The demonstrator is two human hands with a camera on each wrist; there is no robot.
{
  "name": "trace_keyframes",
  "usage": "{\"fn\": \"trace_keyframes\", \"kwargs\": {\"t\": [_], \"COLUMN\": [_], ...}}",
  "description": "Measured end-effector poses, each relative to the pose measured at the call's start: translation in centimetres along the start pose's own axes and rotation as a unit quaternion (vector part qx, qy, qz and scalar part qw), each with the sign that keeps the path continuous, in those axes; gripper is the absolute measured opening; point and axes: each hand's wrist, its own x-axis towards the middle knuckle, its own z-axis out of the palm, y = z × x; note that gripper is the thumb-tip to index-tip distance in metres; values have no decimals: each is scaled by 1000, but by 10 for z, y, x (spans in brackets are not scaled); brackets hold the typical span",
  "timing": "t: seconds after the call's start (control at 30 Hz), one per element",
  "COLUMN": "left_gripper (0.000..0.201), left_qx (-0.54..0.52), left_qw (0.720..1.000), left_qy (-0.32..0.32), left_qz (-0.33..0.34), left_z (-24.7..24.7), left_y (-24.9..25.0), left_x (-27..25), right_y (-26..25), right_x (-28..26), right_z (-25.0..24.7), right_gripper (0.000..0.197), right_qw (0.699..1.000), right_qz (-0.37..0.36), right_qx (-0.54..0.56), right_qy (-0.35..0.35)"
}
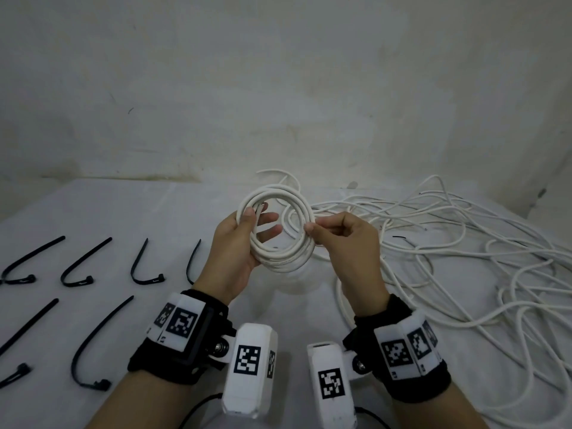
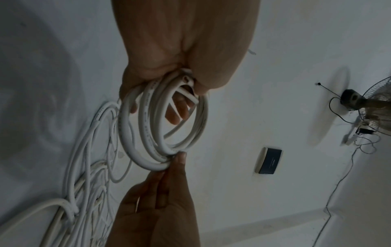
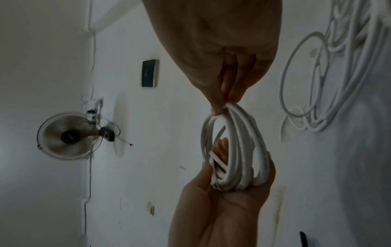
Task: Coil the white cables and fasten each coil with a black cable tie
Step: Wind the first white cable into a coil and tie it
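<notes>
Left hand (image 1: pixel 236 249) is gripping the coil (image 1: pixel 280 230), right hand (image 1: pixel 346 239) pinching its far side (thumb and forefinger together) — keeping loops even matters before tying

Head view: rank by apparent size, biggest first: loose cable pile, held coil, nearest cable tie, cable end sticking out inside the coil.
1. Loose cable pile, spread over the table's right side.
2. Coil, held up nearer the camera, so its look is inflated.
3. Nearest cable tie.
4. Cable end, a short stub.

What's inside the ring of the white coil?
Inside the white coil, the left hand's fingers and a loose cable end show. The palm beneath is partly covered.
</notes>
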Motion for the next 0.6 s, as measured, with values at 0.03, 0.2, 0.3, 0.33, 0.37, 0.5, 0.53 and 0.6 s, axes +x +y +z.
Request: {"fn": "trace_keyframes", "kwargs": {"t": [0.03, 0.2, 0.3, 0.33, 0.37, 0.5, 0.53, 0.6], "left_gripper": [27, 27, 27, 26, 26, 27, 26, 26], "left_qx": [-5, -41, -19, -11, -2, 30, 34, 42], "left_qw": [1000, 998, 998, 997, 997, 995, 995, 994], "left_qy": [2, -38, -66, -73, -79, -92, -94, -99], "left_qz": [5, -3, -5, -5, -3, 6, 6, 4], "left_z": [-1, -2, 1, 1, 2, 4, 5, 7], "left_y": [0, -1, -2, -2, -2, -3, -4, -6], "left_x": [1, 5, 3, 2, 1, -3, -3, -5], "right_y": [-1, -5, -7, -8, -9, -14, -14, -12], "right_x": [1, 8, 9, 9, 8, 8, 7, 7], "right_z": [-1, -8, -6, -5, -4, -3, -2, -1], "right_gripper": [14, 32, 23, 21, 22, 18, 20, 22], "right_qw": [1000, 989, 966, 952, 933, 882, 880, 880], "right_qz": [16, 106, 158, 184, 214, 281, 281, 278], "right_qx": [20, 84, 186, 229, 274, 343, 343, 346], "right_qy": [-11, -54, -81, -90, -98, -160, -171, -171]}}
